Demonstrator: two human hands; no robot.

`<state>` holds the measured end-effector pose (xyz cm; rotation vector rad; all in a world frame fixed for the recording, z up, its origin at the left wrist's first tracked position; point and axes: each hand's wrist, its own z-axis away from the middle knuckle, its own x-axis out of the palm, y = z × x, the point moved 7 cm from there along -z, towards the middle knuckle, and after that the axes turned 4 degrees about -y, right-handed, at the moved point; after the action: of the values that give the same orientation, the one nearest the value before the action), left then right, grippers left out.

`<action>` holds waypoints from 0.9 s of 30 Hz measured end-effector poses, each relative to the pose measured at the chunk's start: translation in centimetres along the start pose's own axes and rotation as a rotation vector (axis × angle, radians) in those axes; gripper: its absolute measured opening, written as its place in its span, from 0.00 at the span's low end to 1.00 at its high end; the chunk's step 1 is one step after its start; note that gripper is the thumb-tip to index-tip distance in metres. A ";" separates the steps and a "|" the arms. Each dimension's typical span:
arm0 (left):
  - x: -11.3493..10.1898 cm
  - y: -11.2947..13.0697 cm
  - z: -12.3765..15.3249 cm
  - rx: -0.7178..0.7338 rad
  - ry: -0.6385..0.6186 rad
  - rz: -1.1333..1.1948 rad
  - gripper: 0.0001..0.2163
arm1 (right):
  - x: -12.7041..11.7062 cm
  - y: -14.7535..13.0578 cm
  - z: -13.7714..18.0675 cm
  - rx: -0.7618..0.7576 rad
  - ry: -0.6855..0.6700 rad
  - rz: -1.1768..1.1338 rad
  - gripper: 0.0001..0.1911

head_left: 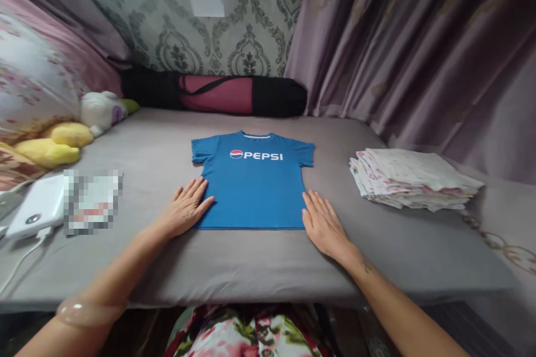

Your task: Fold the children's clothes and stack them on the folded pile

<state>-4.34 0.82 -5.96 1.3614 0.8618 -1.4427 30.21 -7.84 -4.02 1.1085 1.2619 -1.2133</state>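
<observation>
A blue T-shirt (253,195) with a white PEPSI print and a round logo lies spread flat, its neck away from me and its hem towards me. My left hand (188,207) rests flat at the shirt's lower left side, fingers stretched and the thumb on the cloth. On the opposite side, my right hand (322,223) lies flat with its fingertips touching the lower right edge. Neither hand grips anything. Both short sleeves point outward.
A grey-covered surface (251,268) carries everything. Folded white cloths (414,178) are stacked at the right. A black and maroon long bag (218,93) lies along the back. Leftward are plush toys (100,111), a white power bank (37,206) with a cable, and a blurred-out item (92,201).
</observation>
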 end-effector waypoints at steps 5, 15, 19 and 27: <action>0.5 -1.7 0.1 0.098 -0.003 -0.003 0.29 | -0.1 0.8 1.1 0.071 0.052 0.009 0.30; -6.1 1.6 -5.8 0.243 0.015 -0.010 0.20 | -1.1 0.7 2.6 0.150 0.172 -0.111 0.25; -8.4 10.4 -11.5 0.433 -0.027 0.144 0.18 | -1.7 0.6 2.9 0.188 0.309 -0.221 0.15; -7.0 26.6 -22.2 0.503 -0.111 0.300 0.13 | -2.0 1.0 3.6 0.278 0.435 -0.436 0.02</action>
<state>27.59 14.49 0.83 1.6742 0.2069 -1.5321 31.58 -11.27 -1.96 1.3967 1.7711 -1.5595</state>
